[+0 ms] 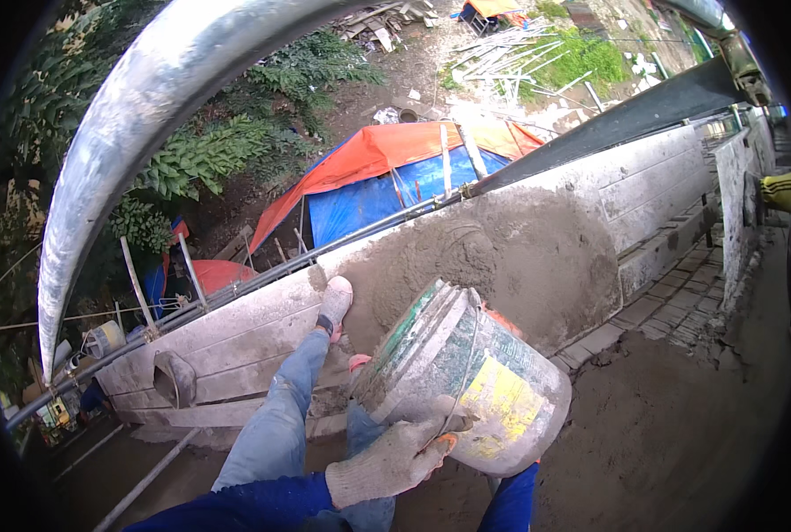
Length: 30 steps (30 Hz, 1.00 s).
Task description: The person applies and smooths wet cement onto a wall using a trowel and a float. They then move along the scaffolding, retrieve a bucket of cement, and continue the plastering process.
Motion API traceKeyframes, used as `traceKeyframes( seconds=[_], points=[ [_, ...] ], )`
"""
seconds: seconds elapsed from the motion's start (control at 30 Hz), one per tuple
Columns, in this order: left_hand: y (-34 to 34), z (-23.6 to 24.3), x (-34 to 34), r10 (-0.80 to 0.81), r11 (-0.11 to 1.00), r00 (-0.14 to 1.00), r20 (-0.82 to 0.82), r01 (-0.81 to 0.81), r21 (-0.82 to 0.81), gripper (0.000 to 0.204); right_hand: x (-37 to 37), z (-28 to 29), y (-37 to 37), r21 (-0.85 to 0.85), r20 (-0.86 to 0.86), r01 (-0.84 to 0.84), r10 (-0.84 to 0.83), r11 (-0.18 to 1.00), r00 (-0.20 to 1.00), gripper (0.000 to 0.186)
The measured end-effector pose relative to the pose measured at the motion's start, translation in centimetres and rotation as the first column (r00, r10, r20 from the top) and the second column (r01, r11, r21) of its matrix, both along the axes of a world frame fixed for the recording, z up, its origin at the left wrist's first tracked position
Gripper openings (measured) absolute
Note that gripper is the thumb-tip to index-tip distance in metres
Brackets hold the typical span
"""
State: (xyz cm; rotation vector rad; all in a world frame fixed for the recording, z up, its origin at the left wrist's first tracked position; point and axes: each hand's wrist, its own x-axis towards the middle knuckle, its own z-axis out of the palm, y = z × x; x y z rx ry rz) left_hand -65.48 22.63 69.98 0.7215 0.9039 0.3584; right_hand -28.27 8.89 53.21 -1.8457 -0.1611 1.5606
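Note:
A mortar-smeared plastic bucket (422, 365) with a yellow label is tipped on its side, its mouth toward the upper left. My left hand (391, 463), in a grey knitted glove with orange on the fingers, is closed on the bucket's thin wire handle near the base. My right sleeve (512, 501) runs up behind the bucket. The bucket hides my right hand, though an orange patch (502, 323) shows past its far side. Wet grey mortar (537, 248) lies spread on the boards just beyond the bucket, with a rounded mound near the rim.
My foot (335, 301) stands on the pale planks (236, 355) beside the mortar. A metal pipe (103, 160) curves overhead at left. Scaffold tubes (262, 285) edge the planks above a drop, where an orange and blue tarp (377, 168) lies below. Another person's yellow glove (781, 191) is at right.

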Motion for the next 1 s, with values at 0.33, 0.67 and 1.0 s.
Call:
traceKeyframes(
  seconds=[0.33, 0.67, 1.0],
  points=[
    [-13.4, -0.7, -21.9, 0.393, 0.905, 0.871, -0.295, -0.423, -0.045, 0.029, -12.5, -1.2, -14.9, -0.269, -0.286, -0.248, 0.169, 0.931, 0.943, 0.036],
    [-30.9, -6.2, -50.5, 0.582, 0.804, 0.438, -0.685, -0.436, 0.405, 0.029, -24.1, 1.5, -9.5, -0.452, -0.165, -0.551, 0.541, 0.702, 0.825, 0.02],
    [-47.4, 4.0, -64.2, 0.47, 0.675, 0.009, -0.882, -0.648, 0.353, 0.024, -58.6, 2.9, 2.3, 0.02, -0.011, -0.927, 0.927, 0.375, 0.375, 0.031]
  ],
)
